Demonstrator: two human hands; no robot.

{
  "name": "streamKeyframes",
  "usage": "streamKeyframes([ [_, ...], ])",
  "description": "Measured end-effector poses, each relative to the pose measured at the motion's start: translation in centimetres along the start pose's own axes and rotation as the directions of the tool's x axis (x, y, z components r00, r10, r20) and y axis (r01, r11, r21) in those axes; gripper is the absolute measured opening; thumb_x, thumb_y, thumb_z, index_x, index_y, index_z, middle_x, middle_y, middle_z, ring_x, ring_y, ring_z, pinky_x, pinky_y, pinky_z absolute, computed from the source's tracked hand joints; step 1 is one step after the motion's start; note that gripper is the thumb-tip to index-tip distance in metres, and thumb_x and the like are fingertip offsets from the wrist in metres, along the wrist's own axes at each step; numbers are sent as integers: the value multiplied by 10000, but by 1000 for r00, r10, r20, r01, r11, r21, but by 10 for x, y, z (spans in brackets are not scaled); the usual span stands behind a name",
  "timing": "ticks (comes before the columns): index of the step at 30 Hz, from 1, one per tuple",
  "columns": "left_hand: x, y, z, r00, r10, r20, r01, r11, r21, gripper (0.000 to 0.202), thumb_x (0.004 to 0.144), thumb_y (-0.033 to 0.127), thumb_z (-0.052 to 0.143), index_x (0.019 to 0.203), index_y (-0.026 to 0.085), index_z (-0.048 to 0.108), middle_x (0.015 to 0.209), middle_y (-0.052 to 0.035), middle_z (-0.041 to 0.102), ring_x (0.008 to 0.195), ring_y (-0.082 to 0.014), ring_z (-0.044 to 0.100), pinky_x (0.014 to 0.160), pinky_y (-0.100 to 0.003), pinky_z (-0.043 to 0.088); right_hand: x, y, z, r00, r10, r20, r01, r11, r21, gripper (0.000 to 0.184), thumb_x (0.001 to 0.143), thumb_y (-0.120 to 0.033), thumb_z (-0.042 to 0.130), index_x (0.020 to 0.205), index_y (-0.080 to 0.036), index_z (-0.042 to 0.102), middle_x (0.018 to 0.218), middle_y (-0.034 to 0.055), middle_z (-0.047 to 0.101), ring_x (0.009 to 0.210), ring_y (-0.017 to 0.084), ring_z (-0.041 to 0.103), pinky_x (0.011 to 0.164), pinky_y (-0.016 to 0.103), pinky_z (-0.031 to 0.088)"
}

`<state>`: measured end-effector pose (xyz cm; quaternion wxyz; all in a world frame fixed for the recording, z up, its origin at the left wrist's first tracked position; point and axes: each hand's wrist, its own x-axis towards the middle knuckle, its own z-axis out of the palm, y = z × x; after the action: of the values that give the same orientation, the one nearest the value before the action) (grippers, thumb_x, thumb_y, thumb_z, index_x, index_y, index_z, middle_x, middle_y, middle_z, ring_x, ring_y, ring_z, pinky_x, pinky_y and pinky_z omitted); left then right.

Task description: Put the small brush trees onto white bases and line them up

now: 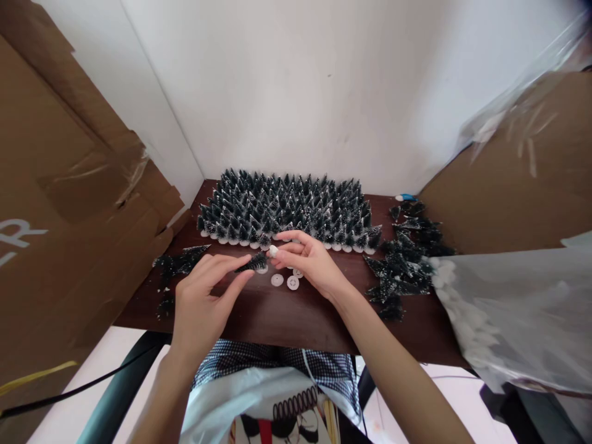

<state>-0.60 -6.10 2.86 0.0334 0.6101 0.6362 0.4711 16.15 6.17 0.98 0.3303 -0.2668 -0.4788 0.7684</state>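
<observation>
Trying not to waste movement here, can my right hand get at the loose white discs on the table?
Probably yes: the front two discs lie uncovered near your right hand, though it holds a small white piece.

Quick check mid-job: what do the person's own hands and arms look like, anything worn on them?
The left hand and right hand are ungloved, with no jewellery visible. Both forearms are bare as far as they show; no sleeves or wristwatch can be seen.

Dark green trees (252, 222) bore white flecks on a red-brown table (272, 317).
Discs (293, 283) were white, the left box (50, 154) and right box (518, 185) brown, the far wall (287, 92) whitish, the near cloth (235, 357) dark-and-white checked.
</observation>
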Motion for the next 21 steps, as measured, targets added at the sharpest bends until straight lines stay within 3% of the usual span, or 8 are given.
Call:
streamKeyframes([
  [6, 1, -1, 2, 998, -32, -60, 32, 999, 13, 151, 901, 261, 696, 1039, 242, 754, 948, -3, 724, 809, -150, 614, 727, -281, 487, 0, 0, -1, 1000, -2, 14, 2, 1000, 2, 444, 691, -302, 887, 1068, -206, 672, 862, 14, 771, 753, 139, 716, 792, 315, 592],
  [21, 1, 1, 2, 1000, -10, -13, 10, 1000, 20, 153, 910, 285, 671, 1031, 241, 753, 965, -15, 713, 830, -158, 630, 745, -288, 505, 1, 0, 0, 998, 33, 50, -35, 999, 33, 371, 679, -311, 899, 973, -193, 706, 876, 18, 781, 733, 126, 727, 725, 262, 590],
])
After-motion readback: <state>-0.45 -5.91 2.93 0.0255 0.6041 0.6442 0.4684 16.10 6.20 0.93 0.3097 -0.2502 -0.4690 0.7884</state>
